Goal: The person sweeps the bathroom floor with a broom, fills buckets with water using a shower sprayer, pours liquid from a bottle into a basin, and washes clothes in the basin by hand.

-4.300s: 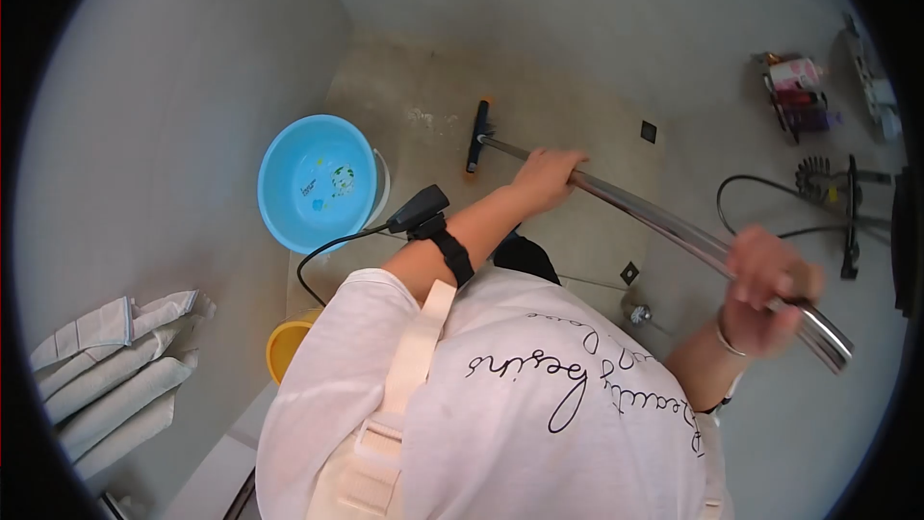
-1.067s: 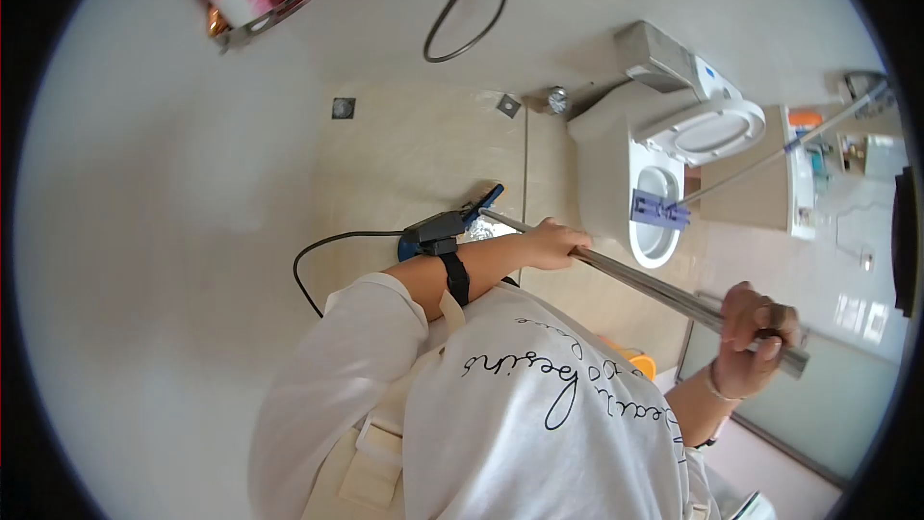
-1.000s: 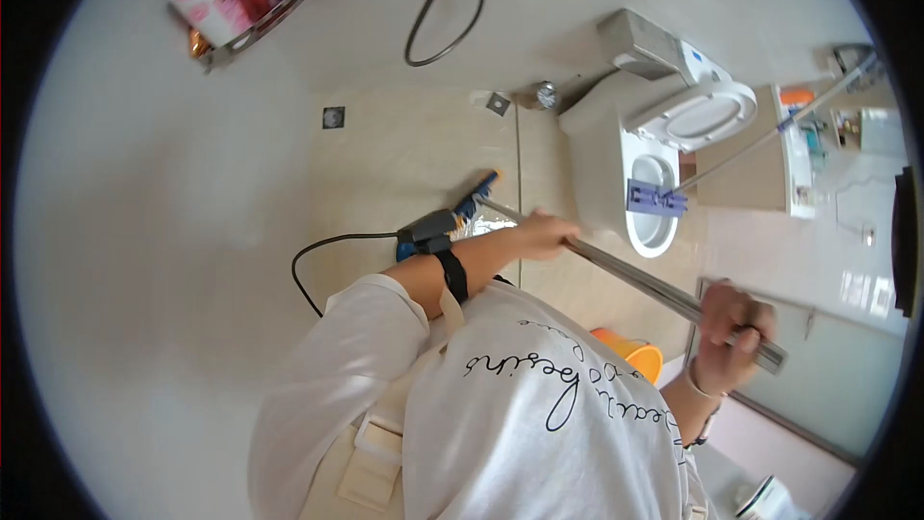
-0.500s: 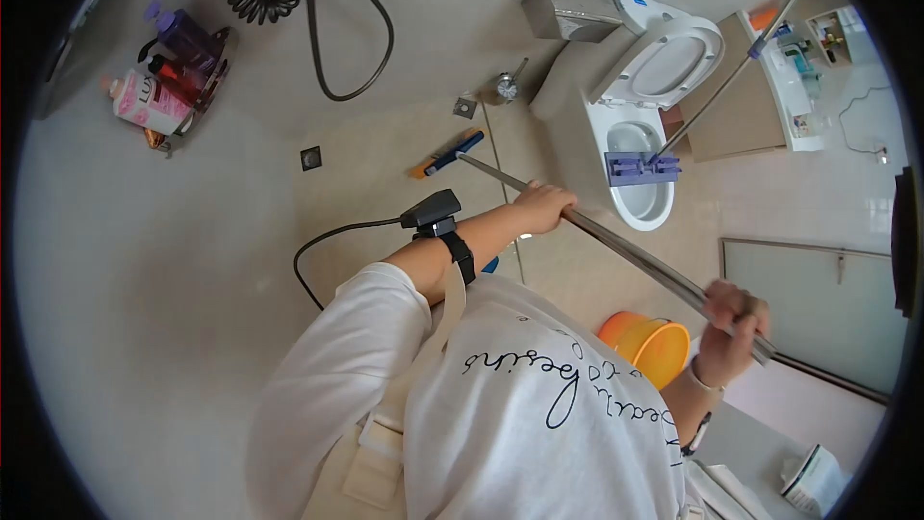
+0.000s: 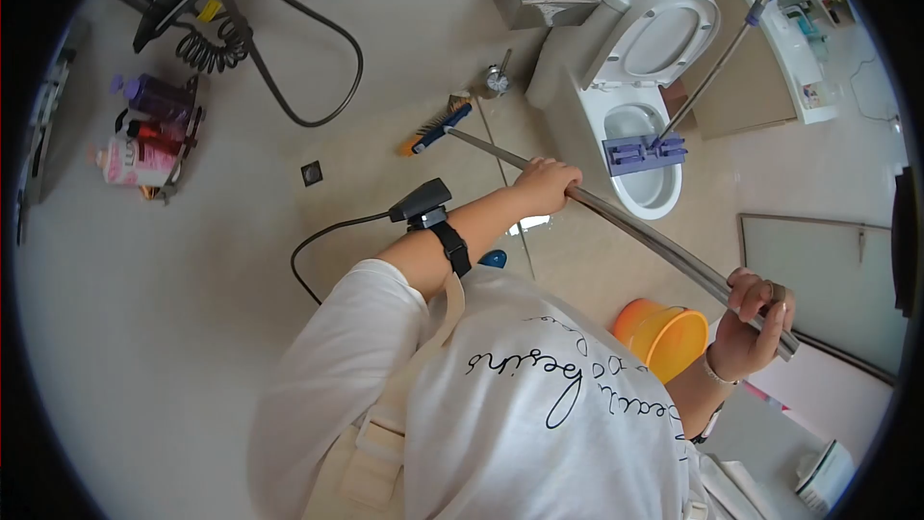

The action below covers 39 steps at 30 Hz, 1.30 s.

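Both my hands are closed around the metal pole of a floor brush [image 5: 435, 130]. Its blue head with orange bristles is down at the tiled floor, near the wall and a drain cover. My left hand [image 5: 547, 185] grips the pole partway along, knuckles up. Near the pole's far end, my right hand [image 5: 756, 327] wraps round it with the palm side partly showing. A black device with a cable is strapped to my left forearm.
A flat mop with a purple head [image 5: 645, 154] leans across the open toilet [image 5: 647, 197]. An orange bucket [image 5: 662, 339] stands beside me on the right. Bottles [image 5: 154, 135] sit on a wall shelf at left, below a hanging shower hose [image 5: 358, 67].
The brush head has shifted slightly left and up in the view. My right hand and the pole's end have moved right; both hands keep their hold. The camera view has shifted slightly.
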Tool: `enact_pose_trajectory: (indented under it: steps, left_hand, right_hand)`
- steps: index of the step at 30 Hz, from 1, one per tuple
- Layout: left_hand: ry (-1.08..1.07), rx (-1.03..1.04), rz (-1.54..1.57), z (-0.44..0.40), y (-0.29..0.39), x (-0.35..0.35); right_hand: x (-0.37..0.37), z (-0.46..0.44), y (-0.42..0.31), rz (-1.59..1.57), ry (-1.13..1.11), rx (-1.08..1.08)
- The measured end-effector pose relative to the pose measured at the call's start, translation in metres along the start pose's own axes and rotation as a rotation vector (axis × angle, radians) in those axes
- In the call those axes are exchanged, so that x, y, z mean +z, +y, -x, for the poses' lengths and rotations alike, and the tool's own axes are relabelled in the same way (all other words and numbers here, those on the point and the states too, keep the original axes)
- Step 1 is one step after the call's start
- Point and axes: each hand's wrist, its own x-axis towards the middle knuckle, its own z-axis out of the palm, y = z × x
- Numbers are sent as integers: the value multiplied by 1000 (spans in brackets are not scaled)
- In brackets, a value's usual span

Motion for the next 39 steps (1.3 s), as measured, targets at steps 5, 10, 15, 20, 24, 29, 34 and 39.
enact_pose_trajectory:
  steps: [5,10,15,20,24,29,34,39]
  left_hand:
    - [-91,-70,42,-5,-46,-2]
    - [-178,-247,-24,29,-92,-33]
    - [117,-75,273,30,-91,-90]
    - [439,68,282,2,-79,-164]
    - [472,-84,275,-13,-123,-196]
    - [456,-127,387,-27,-193,-204]
    - [510,-435,534,-58,-238,-227]
    - [559,-750,503,-81,-233,-237]
  right_hand:
    - [47,-2,40,-79,52,60]
    - [65,-6,79,-141,68,286]
    - [100,-38,61,-145,151,70]
    - [90,-19,88,73,128,342]
    - [89,34,120,742,-44,566]
    - [59,191,175,994,-220,987]
    - [38,376,169,779,91,1657]
    - [51,447,127,476,773,1841]
